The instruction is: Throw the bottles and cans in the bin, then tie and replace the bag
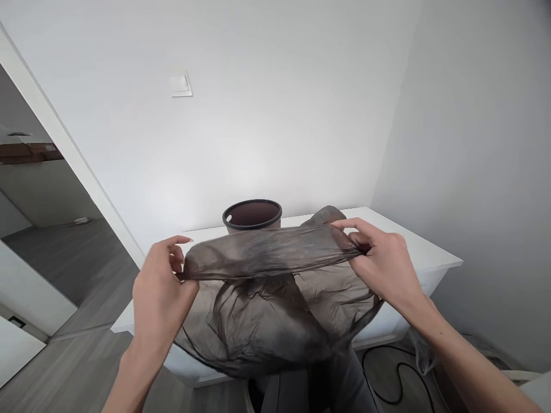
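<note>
A thin, dark translucent plastic bag [275, 327] hangs between my two hands, its upper edge folded over into a wide band. My left hand [161, 287] pinches the left end of that band, thumb below and fingers curled at the edge. At the opposite end, my right hand [379, 255] grips the band with thumb and fingers. The loose body of the bag droops over the front of the white table. Behind the band stands a round bin [252, 214] with a dark rim, its lower part hidden by the bag.
The white table [413, 244] stands against the wall. More dark plastic [325, 215] lies on it behind my right hand. A light switch [181, 84] is on the wall. A black cable [400, 378] lies on the floor at lower right. A doorway opens at left.
</note>
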`<state>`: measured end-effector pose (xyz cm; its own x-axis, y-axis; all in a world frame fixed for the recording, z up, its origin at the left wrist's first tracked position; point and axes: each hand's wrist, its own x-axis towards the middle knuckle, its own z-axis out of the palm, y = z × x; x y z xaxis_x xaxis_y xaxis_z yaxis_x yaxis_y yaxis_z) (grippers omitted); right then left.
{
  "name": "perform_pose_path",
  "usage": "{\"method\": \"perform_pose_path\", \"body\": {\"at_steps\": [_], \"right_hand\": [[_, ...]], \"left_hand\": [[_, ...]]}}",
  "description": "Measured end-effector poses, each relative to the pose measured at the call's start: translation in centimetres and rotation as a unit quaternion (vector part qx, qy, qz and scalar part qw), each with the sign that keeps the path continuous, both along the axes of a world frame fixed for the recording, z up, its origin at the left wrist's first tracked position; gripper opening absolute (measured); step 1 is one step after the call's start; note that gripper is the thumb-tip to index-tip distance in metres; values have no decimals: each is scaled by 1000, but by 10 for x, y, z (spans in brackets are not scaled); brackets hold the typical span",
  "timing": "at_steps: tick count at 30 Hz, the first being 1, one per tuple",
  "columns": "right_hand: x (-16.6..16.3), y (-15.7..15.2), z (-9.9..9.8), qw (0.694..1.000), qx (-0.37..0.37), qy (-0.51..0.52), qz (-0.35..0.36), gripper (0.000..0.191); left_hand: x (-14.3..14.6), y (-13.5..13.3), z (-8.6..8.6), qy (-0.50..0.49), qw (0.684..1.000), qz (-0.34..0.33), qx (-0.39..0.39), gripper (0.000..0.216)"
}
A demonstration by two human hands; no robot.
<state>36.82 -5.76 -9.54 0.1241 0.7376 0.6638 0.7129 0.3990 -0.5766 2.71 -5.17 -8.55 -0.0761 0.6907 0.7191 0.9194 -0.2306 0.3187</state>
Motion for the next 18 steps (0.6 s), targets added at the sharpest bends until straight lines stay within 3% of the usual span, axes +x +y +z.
{"method": "perform_pose_path", "body": {"at_steps": [4,7,10,12,13,15,18], "right_hand": [[0,-5,5,998,56,-24,-12,34],[-20,-25,-4,989,143,-26,33,46],[-54,-50,-22,962,180,-70,191,38],[-78,-55,-31,915,189,-146,325,40],[-89,-53,-33,900,182,-174,357,40],[-106,-40,-30,901,154,-203,350,42],[-117,-12,-17,938,106,-211,252,48]], "left_hand": [[11,-10,24,-29,999,-29,30,29],[25,-19,39,-67,996,-64,5,21],[34,-27,52,-105,992,-73,-23,31],[37,-34,59,-144,984,-95,-43,39],[38,-39,63,-169,977,-114,-57,42],[40,-49,72,-235,952,-171,-97,43],[42,-64,86,-343,887,-255,-177,40]]}}
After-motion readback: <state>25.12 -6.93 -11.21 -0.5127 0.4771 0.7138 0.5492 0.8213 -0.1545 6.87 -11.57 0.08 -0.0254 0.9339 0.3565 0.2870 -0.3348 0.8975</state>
